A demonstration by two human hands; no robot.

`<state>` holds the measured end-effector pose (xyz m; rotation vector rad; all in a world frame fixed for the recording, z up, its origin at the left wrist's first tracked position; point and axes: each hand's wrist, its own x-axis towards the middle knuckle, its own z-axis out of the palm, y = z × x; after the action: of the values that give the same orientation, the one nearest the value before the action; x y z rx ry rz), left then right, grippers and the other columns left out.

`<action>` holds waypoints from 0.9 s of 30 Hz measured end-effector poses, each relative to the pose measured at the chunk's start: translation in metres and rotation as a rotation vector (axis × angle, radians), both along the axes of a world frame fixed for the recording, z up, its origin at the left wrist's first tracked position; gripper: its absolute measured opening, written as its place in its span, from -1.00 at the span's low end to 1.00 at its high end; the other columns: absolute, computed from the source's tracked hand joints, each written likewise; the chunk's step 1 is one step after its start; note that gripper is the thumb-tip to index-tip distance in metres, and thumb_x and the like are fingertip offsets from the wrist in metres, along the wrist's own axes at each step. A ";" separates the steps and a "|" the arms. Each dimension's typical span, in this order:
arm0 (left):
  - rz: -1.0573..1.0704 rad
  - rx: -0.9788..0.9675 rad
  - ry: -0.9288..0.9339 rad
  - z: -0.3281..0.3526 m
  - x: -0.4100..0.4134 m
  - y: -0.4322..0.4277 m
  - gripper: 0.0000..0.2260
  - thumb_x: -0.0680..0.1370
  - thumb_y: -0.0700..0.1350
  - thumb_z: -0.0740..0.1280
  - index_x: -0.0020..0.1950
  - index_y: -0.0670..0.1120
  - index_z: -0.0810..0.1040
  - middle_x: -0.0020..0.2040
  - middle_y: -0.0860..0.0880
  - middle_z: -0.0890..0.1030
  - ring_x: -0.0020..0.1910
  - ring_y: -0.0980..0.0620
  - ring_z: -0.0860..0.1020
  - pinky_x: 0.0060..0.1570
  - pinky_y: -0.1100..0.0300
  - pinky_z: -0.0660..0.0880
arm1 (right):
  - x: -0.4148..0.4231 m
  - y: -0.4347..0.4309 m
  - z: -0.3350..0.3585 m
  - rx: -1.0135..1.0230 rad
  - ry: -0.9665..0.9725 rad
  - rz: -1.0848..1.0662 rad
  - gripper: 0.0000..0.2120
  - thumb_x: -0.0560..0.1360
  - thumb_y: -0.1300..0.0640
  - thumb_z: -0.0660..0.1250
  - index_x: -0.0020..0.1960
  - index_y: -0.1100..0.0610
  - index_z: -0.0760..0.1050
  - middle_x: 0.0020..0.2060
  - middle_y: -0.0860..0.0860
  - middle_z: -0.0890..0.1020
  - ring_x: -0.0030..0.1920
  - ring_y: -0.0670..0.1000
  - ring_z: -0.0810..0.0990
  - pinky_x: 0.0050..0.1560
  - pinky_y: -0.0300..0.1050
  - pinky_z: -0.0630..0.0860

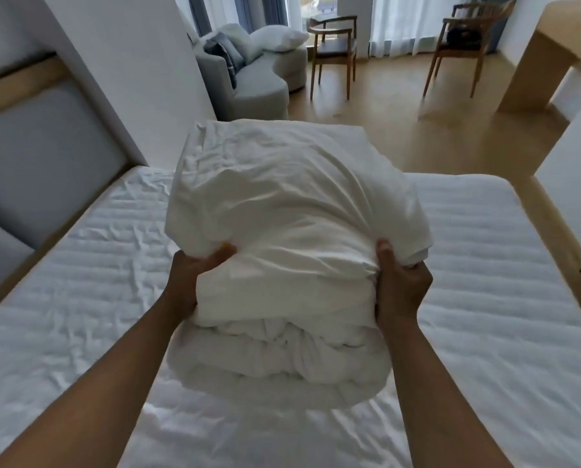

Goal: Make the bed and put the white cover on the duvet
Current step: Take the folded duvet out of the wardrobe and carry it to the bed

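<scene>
the bed is filling the lower view, lying under a wrinkled white sheet. a folded white cover is sitting on top of the bunched duvet, both over the middle of the bed. i cannot tell whether they are touching the sheet. the left hand is gripping the white cover's left side, thumb on top. the right hand is clutching its right side.

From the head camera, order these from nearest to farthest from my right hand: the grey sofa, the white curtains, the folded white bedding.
1. Folded white bedding: the right hand grips its right side, so they touch.
2. Grey sofa: ahead and to the left, mid-room.
3. White curtains: at the very back, ahead and slightly right.
</scene>
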<state>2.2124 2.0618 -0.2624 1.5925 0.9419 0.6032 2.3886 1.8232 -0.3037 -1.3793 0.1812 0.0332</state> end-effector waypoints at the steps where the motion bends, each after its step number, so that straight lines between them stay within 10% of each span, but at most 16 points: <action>1: -0.018 0.010 0.014 -0.018 0.000 0.028 -0.87 0.46 -0.09 0.56 -0.05 -0.07 0.68 -0.17 0.10 0.74 -0.19 0.19 0.69 -0.24 0.30 0.59 | -0.004 0.026 -0.020 -0.031 0.017 -0.012 -0.82 0.37 -0.03 0.59 -0.11 -0.04 0.64 -0.12 -0.12 0.72 -0.05 -0.10 0.71 -0.02 -0.10 0.62; 10: -0.046 -0.262 0.291 -0.241 -0.042 0.185 -0.43 0.13 0.28 0.65 0.02 0.02 0.68 -0.06 0.04 0.74 0.00 -0.02 0.69 0.08 -0.02 0.61 | -0.084 0.165 -0.199 -0.474 0.268 0.023 -0.36 0.39 -0.28 0.49 0.30 0.10 0.56 0.18 0.08 0.66 0.21 0.16 0.60 0.18 0.01 0.52; 13: -0.116 -0.256 0.356 -0.246 -0.059 0.183 -0.52 0.21 0.23 0.66 0.02 0.08 0.65 -0.11 0.12 0.73 -0.02 0.02 0.69 0.00 0.06 0.59 | -0.096 0.152 -0.200 -0.548 0.356 0.048 -0.22 0.36 -0.32 0.49 0.41 0.09 0.41 0.27 0.07 0.60 0.26 0.18 0.56 0.23 0.01 0.48; 19: -0.055 -0.155 0.281 -0.180 -0.047 0.214 -0.08 0.14 0.16 0.74 0.41 0.06 0.43 0.19 0.05 0.64 0.09 -0.01 0.66 0.03 0.00 0.63 | -0.060 0.130 -0.130 -0.978 0.353 0.144 0.22 0.19 -0.37 0.58 0.60 0.04 0.02 0.49 0.16 0.29 0.46 0.26 0.30 0.41 0.31 0.24; 24: -0.012 -0.159 0.210 -0.117 -0.002 0.204 -0.14 0.04 0.33 0.68 0.23 0.01 0.59 0.05 0.06 0.70 -0.01 0.06 0.68 -0.01 0.04 0.66 | 0.003 0.127 -0.096 -0.691 0.456 0.223 0.20 -0.04 -0.63 0.43 0.30 0.23 0.50 0.18 0.15 0.62 0.14 0.21 0.60 0.17 0.09 0.53; 27: -0.011 -0.199 0.402 -0.115 0.010 0.187 -0.23 -0.01 0.30 0.67 0.06 -0.07 0.65 -0.03 0.00 0.71 -0.07 0.00 0.67 -0.02 -0.01 0.67 | 0.004 0.135 -0.087 -0.456 0.548 0.319 -0.16 0.13 -0.23 0.69 0.20 0.29 0.59 0.03 0.16 0.70 -0.01 0.19 0.70 0.13 0.15 0.63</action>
<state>2.2229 2.2483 -0.3773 1.5638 1.2465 0.1728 2.3924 1.9578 -0.3909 -1.8204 0.4435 0.6749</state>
